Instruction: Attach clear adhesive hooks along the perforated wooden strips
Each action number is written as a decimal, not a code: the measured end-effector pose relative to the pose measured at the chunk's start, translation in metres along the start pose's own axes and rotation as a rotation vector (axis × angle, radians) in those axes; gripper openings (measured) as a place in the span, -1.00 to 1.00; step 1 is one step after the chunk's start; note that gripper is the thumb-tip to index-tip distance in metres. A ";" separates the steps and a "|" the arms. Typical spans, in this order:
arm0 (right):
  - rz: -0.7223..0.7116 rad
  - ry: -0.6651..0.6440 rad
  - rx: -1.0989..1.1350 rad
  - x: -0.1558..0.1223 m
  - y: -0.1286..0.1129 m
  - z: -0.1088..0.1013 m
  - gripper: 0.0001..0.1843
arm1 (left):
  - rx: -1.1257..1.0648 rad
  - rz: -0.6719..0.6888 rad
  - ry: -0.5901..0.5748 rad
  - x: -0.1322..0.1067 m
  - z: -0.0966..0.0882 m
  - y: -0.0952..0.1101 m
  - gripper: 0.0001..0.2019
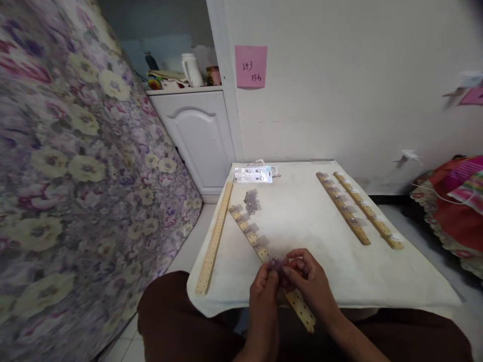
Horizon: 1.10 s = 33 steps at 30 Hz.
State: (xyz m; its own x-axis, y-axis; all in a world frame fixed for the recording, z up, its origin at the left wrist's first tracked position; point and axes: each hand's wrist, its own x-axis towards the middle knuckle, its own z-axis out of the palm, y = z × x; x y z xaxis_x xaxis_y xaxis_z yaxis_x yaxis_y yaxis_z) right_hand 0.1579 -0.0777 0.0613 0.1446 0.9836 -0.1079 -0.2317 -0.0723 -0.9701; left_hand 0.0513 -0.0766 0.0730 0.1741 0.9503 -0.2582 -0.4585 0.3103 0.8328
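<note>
A small white table [302, 216] stands in front of me. My left hand [264, 289] and my right hand [307, 281] meet over its near edge, fingers pinched together on a small translucent purple piece [277, 263]. Under them a wooden strip with holes [251, 236] lies slanted, with several small clips fitted along its far half. Another plain wooden strip [215, 239] lies along the table's left edge. A little heap of loose clips [251, 200] sits near the far end of the slanted strip.
Two more clip-fitted wooden strips [356, 208] lie at the table's right. A clear packet [252, 174] rests at the back. A floral mattress [75, 166] leans at left, a white cabinet [198, 136] behind, colourful cloth [453, 201] at right.
</note>
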 end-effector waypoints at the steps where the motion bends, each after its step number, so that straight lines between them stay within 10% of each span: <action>1: -0.012 0.002 0.008 -0.002 0.000 -0.002 -0.68 | 0.000 -0.003 -0.003 -0.001 0.001 0.000 -0.72; 14: 0.055 -0.049 -0.169 -0.013 0.009 -0.081 -0.72 | 0.272 -0.227 -0.069 -0.032 -0.047 -0.005 -0.78; 20: 0.116 -0.220 -0.271 -0.018 0.035 -0.078 -0.76 | 0.279 -0.484 -0.130 -0.029 -0.060 -0.044 -0.63; 33: 0.111 -0.211 -0.390 -0.016 0.043 -0.077 -0.77 | 0.175 -0.525 -0.238 -0.014 -0.047 -0.054 -0.57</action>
State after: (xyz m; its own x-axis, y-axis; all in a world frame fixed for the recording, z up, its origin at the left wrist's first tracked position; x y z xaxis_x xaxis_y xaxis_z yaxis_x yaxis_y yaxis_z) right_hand 0.2194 -0.1093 0.0049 -0.0696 0.9755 -0.2086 0.1506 -0.1964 -0.9689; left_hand 0.0324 -0.1056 0.0080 0.5382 0.6327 -0.5568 -0.1112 0.7082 0.6972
